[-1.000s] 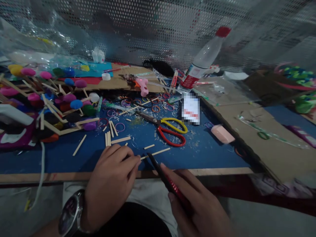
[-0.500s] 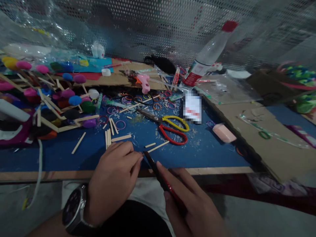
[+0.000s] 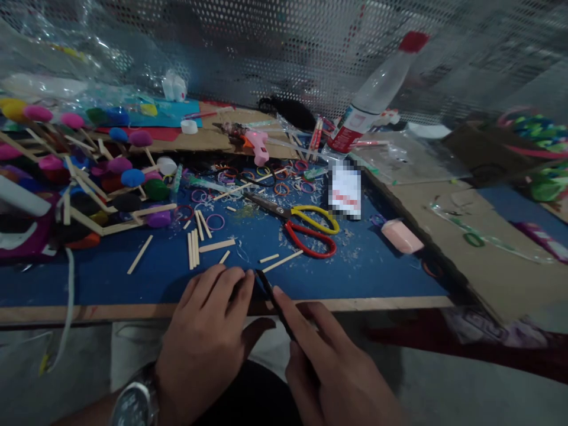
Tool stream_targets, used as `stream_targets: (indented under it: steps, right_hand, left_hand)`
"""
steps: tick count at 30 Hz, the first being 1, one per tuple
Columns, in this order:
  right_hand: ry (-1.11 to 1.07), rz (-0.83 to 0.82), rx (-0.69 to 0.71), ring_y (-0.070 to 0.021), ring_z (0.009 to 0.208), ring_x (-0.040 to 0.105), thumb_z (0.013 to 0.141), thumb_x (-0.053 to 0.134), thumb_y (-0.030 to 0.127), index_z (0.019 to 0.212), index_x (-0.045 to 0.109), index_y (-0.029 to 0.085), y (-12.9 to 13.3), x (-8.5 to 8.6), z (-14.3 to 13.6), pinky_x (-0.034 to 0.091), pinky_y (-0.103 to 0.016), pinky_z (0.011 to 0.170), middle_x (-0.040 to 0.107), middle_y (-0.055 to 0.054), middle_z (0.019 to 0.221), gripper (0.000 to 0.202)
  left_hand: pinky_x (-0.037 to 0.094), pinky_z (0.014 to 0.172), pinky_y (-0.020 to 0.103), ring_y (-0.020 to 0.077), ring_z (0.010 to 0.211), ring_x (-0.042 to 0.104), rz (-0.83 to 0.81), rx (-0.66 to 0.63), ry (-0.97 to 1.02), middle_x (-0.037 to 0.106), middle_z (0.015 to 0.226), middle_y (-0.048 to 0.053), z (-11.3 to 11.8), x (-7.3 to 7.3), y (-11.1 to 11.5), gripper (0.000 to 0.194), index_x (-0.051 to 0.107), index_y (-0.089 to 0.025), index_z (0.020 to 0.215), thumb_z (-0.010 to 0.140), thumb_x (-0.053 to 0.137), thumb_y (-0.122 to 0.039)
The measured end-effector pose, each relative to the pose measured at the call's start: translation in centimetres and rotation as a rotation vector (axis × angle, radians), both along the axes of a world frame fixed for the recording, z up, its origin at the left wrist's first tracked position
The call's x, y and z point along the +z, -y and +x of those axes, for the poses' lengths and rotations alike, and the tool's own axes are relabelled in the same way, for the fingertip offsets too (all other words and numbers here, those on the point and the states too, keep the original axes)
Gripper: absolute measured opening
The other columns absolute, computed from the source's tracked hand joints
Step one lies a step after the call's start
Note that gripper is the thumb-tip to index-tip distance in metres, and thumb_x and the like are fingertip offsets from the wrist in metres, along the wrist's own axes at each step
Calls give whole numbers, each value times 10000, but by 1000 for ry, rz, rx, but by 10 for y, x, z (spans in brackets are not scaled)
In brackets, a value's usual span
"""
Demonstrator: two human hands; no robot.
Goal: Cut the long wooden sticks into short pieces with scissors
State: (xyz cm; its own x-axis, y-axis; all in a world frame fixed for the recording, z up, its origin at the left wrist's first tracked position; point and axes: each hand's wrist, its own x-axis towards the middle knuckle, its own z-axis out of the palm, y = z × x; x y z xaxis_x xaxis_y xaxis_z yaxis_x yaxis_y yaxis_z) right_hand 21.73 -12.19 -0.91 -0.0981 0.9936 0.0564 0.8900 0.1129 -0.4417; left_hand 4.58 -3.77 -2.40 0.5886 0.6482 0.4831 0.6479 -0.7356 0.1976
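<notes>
My right hand (image 3: 332,361) is wrapped round a dark cutter knife (image 3: 276,302), its tip down at the front edge of the blue table (image 3: 355,275). Just left of the tip, my left hand (image 3: 210,331) rests palm down, fingers bent over the table edge and thumb apart; no object shows in it. Beyond the fingers lie short wooden sticks (image 3: 193,249), one stick (image 3: 225,257) close to the fingertips. A longer stick (image 3: 283,261) lies right of the knife tip. Scissors (image 3: 313,229) with yellow and red handles lie behind it.
Colourful pompoms on sticks (image 3: 133,177) crowd the left side. A pink glue gun (image 3: 257,146), rubber bands and a bottle (image 3: 373,94) with a red cap are at the back. A blurred phone-like item (image 3: 345,192), a pink block (image 3: 402,236) and cardboard (image 3: 488,254) are on the right.
My left hand's fingers have loosened and its thumb has moved away from them. A short stick now shows beyond the fingers. The knife has shifted slightly left.
</notes>
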Motion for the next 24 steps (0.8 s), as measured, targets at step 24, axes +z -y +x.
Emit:
stream_targets:
  steps: [24]
  right_hand:
    - [80, 25, 15, -227, 651, 728, 844, 440, 104, 1547, 335, 186, -1, -1, -8, 619, -330, 519, 738, -148, 1055, 715]
  left_hand:
    - [556, 835, 408, 294, 978, 606, 281, -103, -113, 698, 1013, 169, -5, -13, -5, 327, 628, 64, 1188, 915, 517, -78]
